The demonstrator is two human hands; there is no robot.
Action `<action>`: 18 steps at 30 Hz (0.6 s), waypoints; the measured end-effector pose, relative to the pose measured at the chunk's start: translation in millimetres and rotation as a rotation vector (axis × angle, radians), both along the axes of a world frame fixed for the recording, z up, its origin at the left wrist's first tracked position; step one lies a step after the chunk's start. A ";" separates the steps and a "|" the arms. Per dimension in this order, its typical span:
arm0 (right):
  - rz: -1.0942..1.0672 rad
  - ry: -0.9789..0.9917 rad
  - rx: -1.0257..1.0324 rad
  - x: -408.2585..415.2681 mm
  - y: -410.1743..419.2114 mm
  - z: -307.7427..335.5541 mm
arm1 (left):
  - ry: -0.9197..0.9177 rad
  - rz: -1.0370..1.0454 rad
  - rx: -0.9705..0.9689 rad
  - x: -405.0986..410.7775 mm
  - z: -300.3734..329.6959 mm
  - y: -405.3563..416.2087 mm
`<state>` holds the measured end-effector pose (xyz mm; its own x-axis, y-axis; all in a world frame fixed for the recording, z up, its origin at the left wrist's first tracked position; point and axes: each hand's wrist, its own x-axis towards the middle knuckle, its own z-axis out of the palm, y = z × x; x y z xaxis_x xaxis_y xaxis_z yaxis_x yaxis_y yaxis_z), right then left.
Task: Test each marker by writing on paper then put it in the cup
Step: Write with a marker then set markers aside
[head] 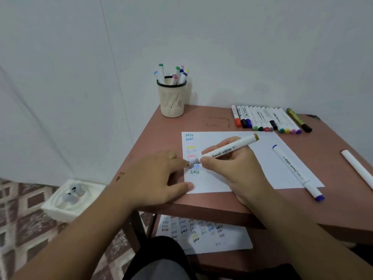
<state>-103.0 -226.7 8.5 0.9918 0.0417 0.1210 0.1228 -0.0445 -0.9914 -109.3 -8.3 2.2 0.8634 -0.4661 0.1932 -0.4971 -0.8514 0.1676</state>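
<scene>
- Marker [226, 149] pinched in right hand [228, 164], tip low on paper [252, 158] to write.
- Left hand [153, 176] lies flat, fingers straight, steadying the sheet.
- Cup [172, 100] waits behind.

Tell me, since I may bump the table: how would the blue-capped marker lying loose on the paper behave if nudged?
The blue-capped marker looks like a round, smooth barrel, so it would probably roll across the paper. Its lower end already lies past the sheet's edge on the table, so it could head for the near table edge. It is likely stiff and light.
</scene>
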 end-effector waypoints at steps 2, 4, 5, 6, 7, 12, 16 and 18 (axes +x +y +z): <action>0.022 -0.027 0.002 -1.1 0.2 -2.4 | 0.024 -0.012 -0.015 2.9 -2.0 1.1; 0.024 -0.025 -0.018 -0.9 0.7 -5.3 | 0.051 -0.007 -0.027 4.5 -4.6 2.0; 0.021 -0.027 -0.047 -0.6 0.5 -6.3 | 0.060 -0.001 -0.031 4.3 -5.4 2.1; 0.025 -0.027 -0.068 -0.6 0.6 -6.6 | 0.064 0.004 -0.031 4.3 -5.9 2.3; 0.029 -0.026 -0.078 0.0 0.6 -7.2 | 0.062 0.011 -0.030 4.6 -6.1 2.3; 0.058 -0.054 -0.151 2.3 -0.1 -9.5 | 0.065 0.030 -0.029 6.2 -5.6 2.5; 0.068 -0.048 -0.164 3.0 -1.5 -9.2 | 0.045 0.014 -0.046 6.4 -7.0 2.3; 0.070 -0.061 -0.179 2.1 -1.1 -8.4 | 0.041 0.016 -0.045 6.4 -7.2 2.1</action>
